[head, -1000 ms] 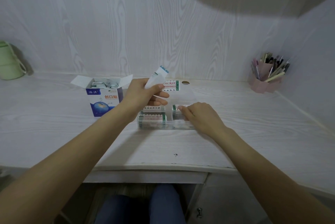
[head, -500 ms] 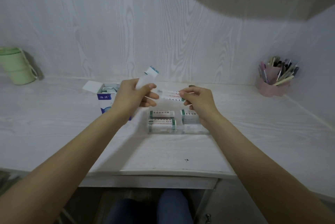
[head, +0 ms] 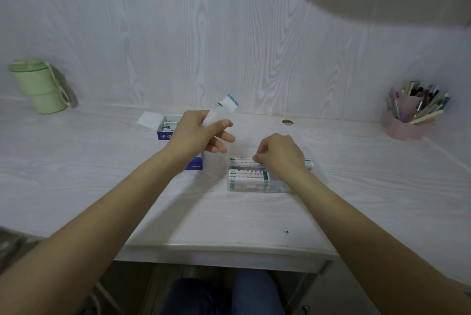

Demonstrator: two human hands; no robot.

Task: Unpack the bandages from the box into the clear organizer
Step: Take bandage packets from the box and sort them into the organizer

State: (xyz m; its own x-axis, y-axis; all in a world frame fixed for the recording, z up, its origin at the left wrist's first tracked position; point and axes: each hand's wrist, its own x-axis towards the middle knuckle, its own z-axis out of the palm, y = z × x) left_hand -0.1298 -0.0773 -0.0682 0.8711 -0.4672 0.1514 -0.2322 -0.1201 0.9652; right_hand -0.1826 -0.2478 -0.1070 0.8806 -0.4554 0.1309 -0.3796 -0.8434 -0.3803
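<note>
While the left hand is raised above the desk, its thumb and curled fingers pinch a small stack of bandages that sticks up toward one o'clock, a blue-green edge at the top; the lower fingers are loosely extended beneath it; at three o'clock from it, the right hand is lowered onto the clear organizer, fingers curled down with the tips pinching or pressing a bandage strip in the far row, though I cannot tell whether they truly grip it; more white strips with green ends lie packed in the near compartment; behind the left wrist, at nine o'clock from the organizer, the blue-and-white bandage box stands open, flap turned out, with wrapped bandages visible inside; farther out on the pale wood-grain desk, a green lidded cup sits at ten o'clock against the wall, and a pink pen holder full of pens stands at two o'clock.
</note>
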